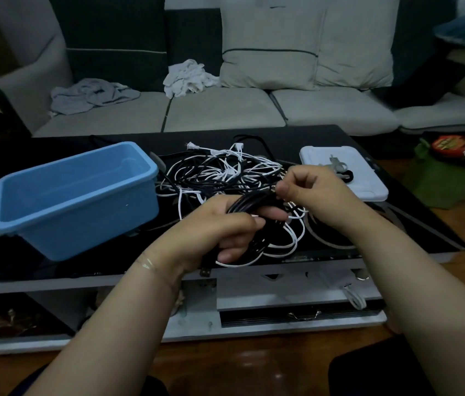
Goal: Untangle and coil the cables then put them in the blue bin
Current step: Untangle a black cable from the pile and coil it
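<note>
The blue bin point(74, 195) is sitting empty at the left of the black table point(325, 138), its long axis running left to right. The left hand point(225, 224) is gripping a black cable bundle point(250, 204), fingers curled around it. The right hand point(311, 192) is pinching a strand above the cable tangle point(220, 170). A white lid point(368, 178) is lying at the right, a sofa point(225, 110) standing beyond.

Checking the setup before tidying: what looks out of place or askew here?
The blue bin sits tilted on the table, its near end overhanging the edge. A white cable dangles off the table's front, apart from the tangle.
</note>
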